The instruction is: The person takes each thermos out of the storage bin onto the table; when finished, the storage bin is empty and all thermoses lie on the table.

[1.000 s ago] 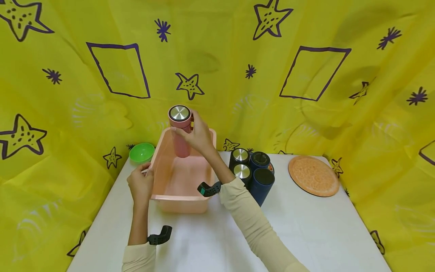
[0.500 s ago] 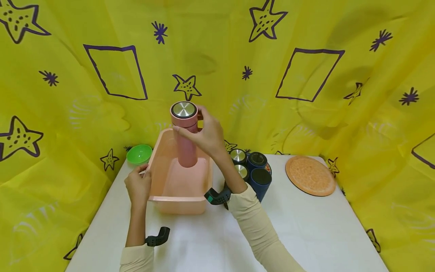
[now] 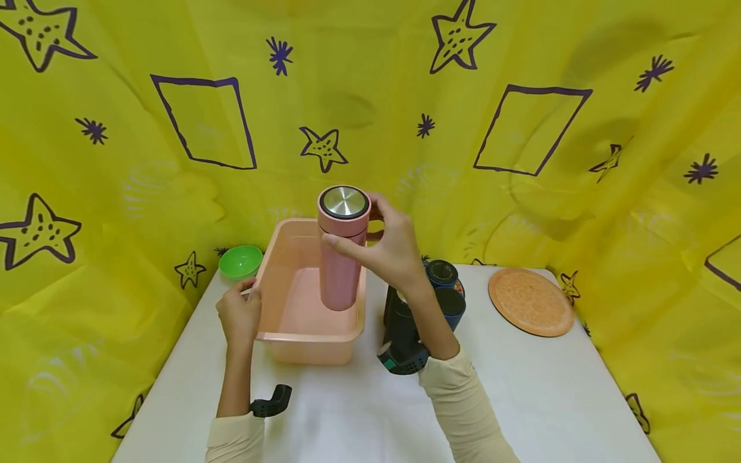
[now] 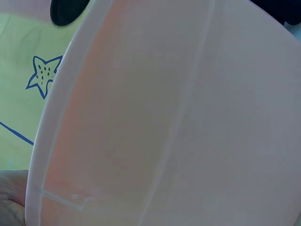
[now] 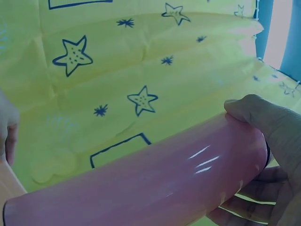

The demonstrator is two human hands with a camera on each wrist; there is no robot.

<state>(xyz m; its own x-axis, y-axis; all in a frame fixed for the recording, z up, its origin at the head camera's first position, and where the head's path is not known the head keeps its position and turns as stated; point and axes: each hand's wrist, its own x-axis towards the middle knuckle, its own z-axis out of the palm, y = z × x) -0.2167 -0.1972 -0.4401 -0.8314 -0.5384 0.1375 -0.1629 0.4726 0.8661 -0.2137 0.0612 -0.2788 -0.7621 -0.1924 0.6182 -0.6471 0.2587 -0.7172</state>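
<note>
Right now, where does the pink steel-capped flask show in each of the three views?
Head: pink steel-capped flask centre, upright, gripped by right hand over the pink plastic tub.
Left wrist: not in it; tub wall fills the frame.
Right wrist: flask across the bottom.
Shared landmark: yellow star-printed cloth.

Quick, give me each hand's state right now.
Left hand: grip closed on the rim of the pink tub.
Right hand: grip closed on the pink flask, held upright above the tub.
</note>
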